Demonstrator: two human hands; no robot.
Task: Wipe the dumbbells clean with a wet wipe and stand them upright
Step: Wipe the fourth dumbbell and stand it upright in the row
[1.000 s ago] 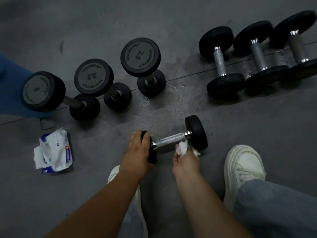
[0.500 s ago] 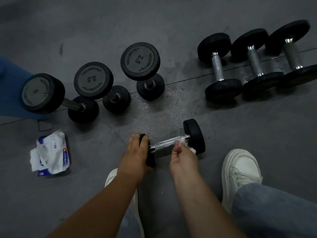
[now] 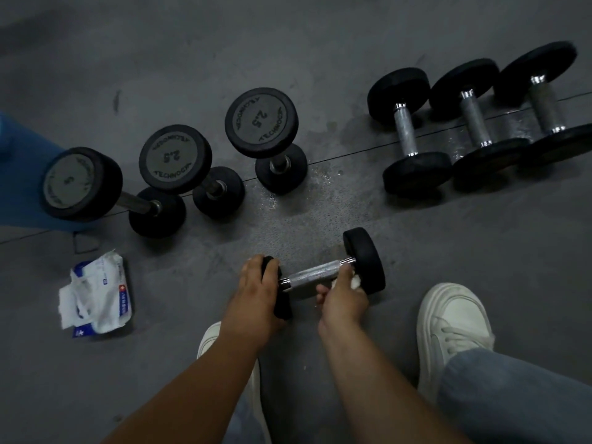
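While the small dumbbell (image 3: 320,275) lies on its side on the grey floor (image 3: 320,43) directly in front of the person, both hands are on it. The left hand (image 3: 259,290) grips the dumbbell's left head, fingers curled over its top. The right hand (image 3: 344,298) pinches a white wet wipe (image 3: 355,282) against the right end of the knurled chrome handle, just beside the right head. Only a small part of the wipe shows below the fingers.

Upper left, three dumbbells stand upright in a row, each on one head. The left upright dumbbell (image 3: 83,184) is marked 5. The middle upright dumbbell (image 3: 175,159) and the right upright dumbbell (image 3: 261,120) are both marked 2.5.

Upper right, three lying dumbbells rest on their sides, side by side and touching or nearly so: the near one (image 3: 405,129), the centre one (image 3: 475,121) and the far one (image 3: 544,105). The floor around them shows shiny, damp-looking patches.

An opened pack of wipes (image 3: 96,296), with white sheets pulled loose, lies on the floor to the left, well apart from the hands. A blue object (image 3: 19,174) sits at the left edge behind the upright row; its nature cannot be determined. A white right shoe (image 3: 451,325) and a jeans leg (image 3: 512,395) are at lower right; a second white shoe (image 3: 211,341) shows under the left forearm.
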